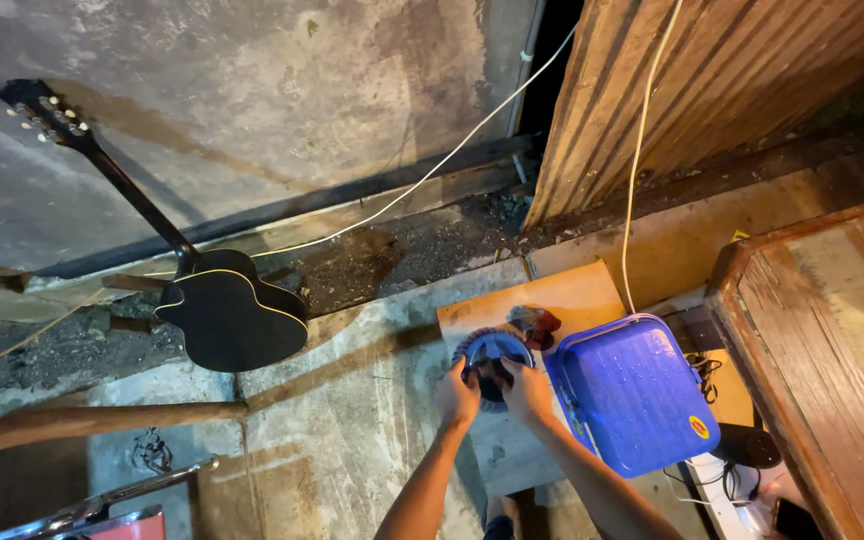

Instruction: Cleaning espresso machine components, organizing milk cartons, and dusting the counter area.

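Hands meet low in the middle of the view, both stretched out in front of the person. The left hand (457, 393) and the right hand (529, 388) close from either side on a small dark thing (493, 374), fingers curled round it, so both are gripping; what it is exactly cannot be told, it is too small and shadowed. It sits over a round blue fan (492, 352) with ribbed edges, which lies flat on an orange board (572, 297) on the concrete floor (352, 440). The dark thing lies straight between the two hands, neither hand clearly nearer, and the fan spreads just beyond the fingertips, away from the person. A reddish rag (535, 321) sits touching the far right edge of the fan.

Just right of the right hand stands a blue plastic case (635, 395) with a handle, tilted across the board's corner. A white cable (636, 160) runs up from near it along the wooden wall (712, 80). Well apart to the left, a black guitar (224, 310) leans against the grey wall (252, 90), neck pointing up and left
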